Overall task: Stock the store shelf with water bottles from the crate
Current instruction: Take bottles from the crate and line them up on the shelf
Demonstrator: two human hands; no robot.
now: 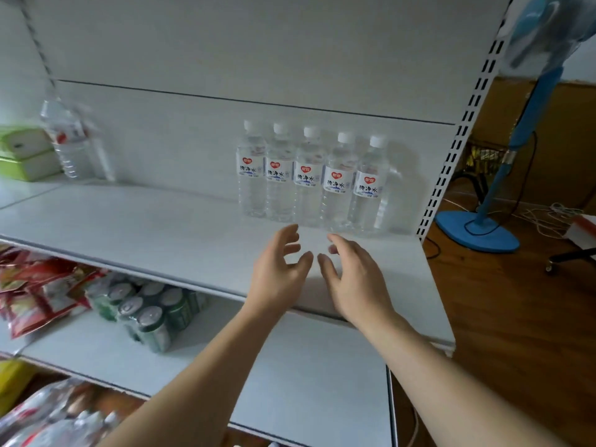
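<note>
Five upright white-capped water bottles (309, 179) side by side on shelf (161, 227).

You worked in dim, cool, even light; your hands cast soft shadows on the shelf (161, 227). The far-left bottles (72, 140) and fan (532, 33) were blurred, and the edges bowed.

Five water bottles (309, 179) stood upright in a row, side by side and touching, at the far right of the shelf (145, 227), against its back panel. Near them, above the shelf's front part, the left hand (280, 269) and right hand (351, 279) hovered just beside each other, holding nothing. At the far left stood another bottle (69, 140), with boxes (24, 153) stacked to its left. On the shelf below, cans (151, 311) lay left of the arms, snack packets (35, 295) further left. Right of the shelving, a fan (483, 227) stood on the floor.
</note>
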